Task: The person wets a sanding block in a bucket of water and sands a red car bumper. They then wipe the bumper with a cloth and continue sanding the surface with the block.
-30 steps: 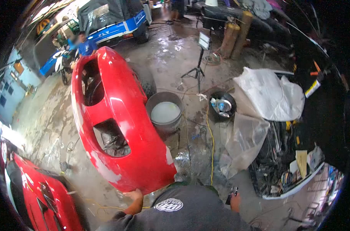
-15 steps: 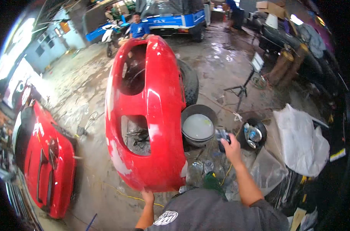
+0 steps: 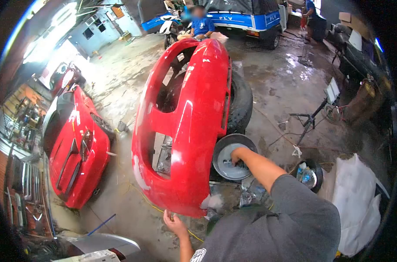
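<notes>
A red car bumper [image 3: 194,131] with pale sanded patches stands in front of me, its openings facing left. My left hand [image 3: 176,225] is at the bumper's near bottom edge, thumb raised and fingers loosely apart. My right hand [image 3: 238,154] reaches down into a bucket [image 3: 216,150] of cloudy water beside the bumper. Its fingers are bent at the water, and what they hold there is hidden.
A black tire [image 3: 242,102] lies behind the bumper. To the right are a tripod stand [image 3: 309,120], a black bin [image 3: 314,172] and white plastic sheeting [image 3: 353,201]. A red car [image 3: 80,157] is left. One person [image 3: 201,26] sits beyond the bumper.
My right hand has moved left and down into the bucket; the dark flat piece it held no longer shows. My view has shifted, and my left hand is slightly below the bumper edge.
</notes>
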The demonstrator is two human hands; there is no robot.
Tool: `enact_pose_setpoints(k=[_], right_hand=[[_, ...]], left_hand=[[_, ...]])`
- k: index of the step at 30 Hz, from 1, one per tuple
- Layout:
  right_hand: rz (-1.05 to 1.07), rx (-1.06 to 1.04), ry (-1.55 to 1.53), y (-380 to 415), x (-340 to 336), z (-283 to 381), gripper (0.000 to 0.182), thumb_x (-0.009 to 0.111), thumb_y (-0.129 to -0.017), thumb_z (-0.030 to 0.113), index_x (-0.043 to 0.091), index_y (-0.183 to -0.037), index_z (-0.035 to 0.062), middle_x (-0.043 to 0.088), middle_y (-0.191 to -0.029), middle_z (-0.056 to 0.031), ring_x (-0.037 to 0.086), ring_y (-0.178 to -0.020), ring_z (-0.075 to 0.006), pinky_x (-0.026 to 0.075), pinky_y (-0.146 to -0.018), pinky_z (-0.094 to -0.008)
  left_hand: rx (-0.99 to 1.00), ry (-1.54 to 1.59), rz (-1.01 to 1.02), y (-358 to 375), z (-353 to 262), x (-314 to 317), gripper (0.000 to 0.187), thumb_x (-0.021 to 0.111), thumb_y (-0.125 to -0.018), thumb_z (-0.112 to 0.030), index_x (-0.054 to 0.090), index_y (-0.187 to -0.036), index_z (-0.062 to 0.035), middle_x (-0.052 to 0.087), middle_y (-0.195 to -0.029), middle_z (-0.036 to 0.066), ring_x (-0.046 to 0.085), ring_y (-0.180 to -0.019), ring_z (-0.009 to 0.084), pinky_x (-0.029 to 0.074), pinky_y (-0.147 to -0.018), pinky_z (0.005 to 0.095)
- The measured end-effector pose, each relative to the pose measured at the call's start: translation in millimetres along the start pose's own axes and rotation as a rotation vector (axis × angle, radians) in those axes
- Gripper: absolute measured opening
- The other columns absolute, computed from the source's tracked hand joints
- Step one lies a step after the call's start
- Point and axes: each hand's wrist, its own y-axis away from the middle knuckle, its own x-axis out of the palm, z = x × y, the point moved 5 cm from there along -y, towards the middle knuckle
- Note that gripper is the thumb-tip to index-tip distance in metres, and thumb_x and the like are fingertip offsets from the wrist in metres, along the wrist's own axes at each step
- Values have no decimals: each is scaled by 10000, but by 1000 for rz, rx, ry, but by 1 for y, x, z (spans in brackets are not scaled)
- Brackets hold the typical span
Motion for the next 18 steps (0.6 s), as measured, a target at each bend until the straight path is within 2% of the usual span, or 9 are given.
enact_pose_setpoints(k=[1, 3, 5, 7, 9, 12, 13, 15, 18], right_hand=[[39, 55, -55, 1, 6, 3, 479, 778, -852, 367, 751, -1245, 94, 729, -1293, -104, 698, -1150, -322, 538, -964, -484], [36, 37, -78, -33, 26, -1, 451, 738, -878, 343, 754, -1224, 54, 715, -1300, -165, 684, -1180, -364, 526, -990, -519], [3, 45, -45, -39, 39, -5, 419, 745, -859, 315, 768, -1186, 53, 714, -1293, -179, 688, -1173, -374, 532, -978, -524], [-62, -40, -7, -30, 38, 4, 420, 746, -851, 301, 760, -1189, 52, 714, -1284, -188, 688, -1172, -381, 536, -974, -521], [-143, -132, 24, -9, 23, 20, 423, 748, -842, 287, 752, -1193, 50, 715, -1274, -197, 687, -1171, -388, 540, -970, -518], [-277, -262, 64, 38, 0, 29, 428, 751, -830, 265, 739, -1198, 47, 715, -1260, -210, 687, -1169, -399, 545, -964, -514], [-483, -238, -57, 72, -6, 22, 308, 709, -810, 162, 733, -1094, 43, 708, -1227, -222, 677, -1134, -418, 566, -883, -520], [-702, -291, -106, 135, -21, 12, 439, 711, -899, 280, 630, -1263, 48, 701, -1186, -224, 677, -1101, -424, 564, -876, -541], [-1153, -383, -332, 172, -14, -3, 326, 689, -931, 236, 622, -1176, 33, 672, -1079, -211, 684, -982, -417, 572, -794, -534]], left_hand=[[3, 39, 27, 7, -20, 9, 527, 584, -950, -16, 491, -1468, 10, 518, -1431, 167, 580, -1259, 281, 476, -1056, 386], [9, 119, 80, 20, -67, 34, 520, 595, -960, -30, 492, -1470, -2, 532, -1424, 159, 589, -1252, 269, 477, -1058, 385], [117, 184, 169, 28, -118, 69, 476, 615, -968, -42, 534, -1436, -18, 557, -1407, 143, 595, -1246, 252, 481, -1057, 392], [249, 198, 345, 30, -169, 109, 412, 629, -965, -47, 591, -1374, -20, 605, -1357, 149, 606, -1236, 273, 486, -1053, 405], [613, 3, 471, 29, -215, 148, 373, 652, -942, -52, 632, -1314, -24, 637, -1308, 171, 610, -1225, 321, 492, -1044, 415], [701, -45, 778, 25, -230, 211, 297, 623, -914, -92, 681, -1196, -22, 678, -1195, 189, 620, -1196, 361, 496, -1044, 426], [713, -206, 928, 23, -224, 234, 292, 606, -917, -98, 687, -1185, -18, 682, -1188, 193, 625, -1191, 366, 498, -1041, 428], [705, -543, 1224, 21, -209, 276, 290, 572, -922, -109, 700, -1164, -12, 689, -1173, 201, 634, -1180, 374, 504, -1034, 432], [587, -960, 1477, 24, -182, 328, 358, 589, -886, -119, 720, -1208, -32, 695, -1269, 191, 643, -1222, 376, 515, -1022, 453]])
